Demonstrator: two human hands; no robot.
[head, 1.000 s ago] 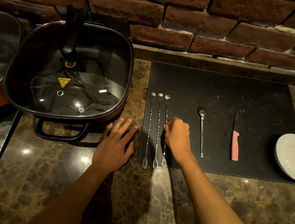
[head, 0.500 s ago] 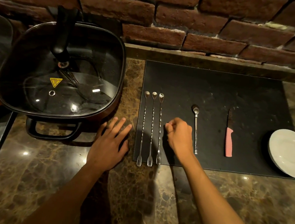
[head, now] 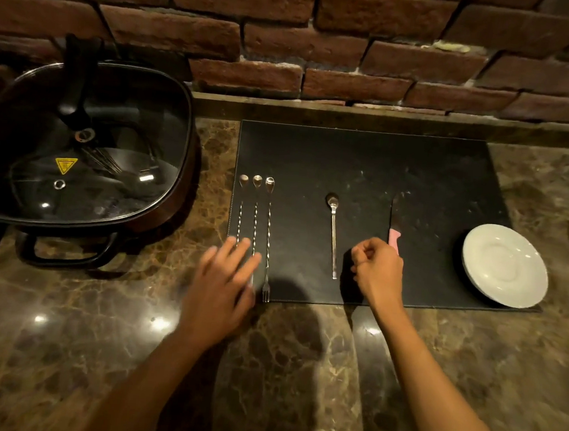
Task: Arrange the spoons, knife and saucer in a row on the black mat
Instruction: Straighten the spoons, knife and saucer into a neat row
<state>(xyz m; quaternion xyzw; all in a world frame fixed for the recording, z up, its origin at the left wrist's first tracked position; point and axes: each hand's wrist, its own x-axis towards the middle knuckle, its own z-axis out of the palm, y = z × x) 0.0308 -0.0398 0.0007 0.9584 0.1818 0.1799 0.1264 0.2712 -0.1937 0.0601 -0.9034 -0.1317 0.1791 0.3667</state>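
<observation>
On a black mat [head: 367,160] laid over a marble counter [head: 297,371], three long twisted spoons [head: 255,212] are seen side by side at the left edge, a shorter spoon [head: 332,233] near the middle, a pink-handled knife [head: 394,237] further right and a white saucer [head: 505,265] overhanging the right edge. All the cutlery is laid with its long axis running away from the person, handles nearest. The right hand [head: 378,270] is held between the shorter spoon and the knife, fingers curled with nothing gripped, the knife handle just behind its knuckles; it is judged the nearer hand for either piece. The left hand [head: 222,282], blurred, is spread flat and open across the lower ends of the twisted spoons
</observation>
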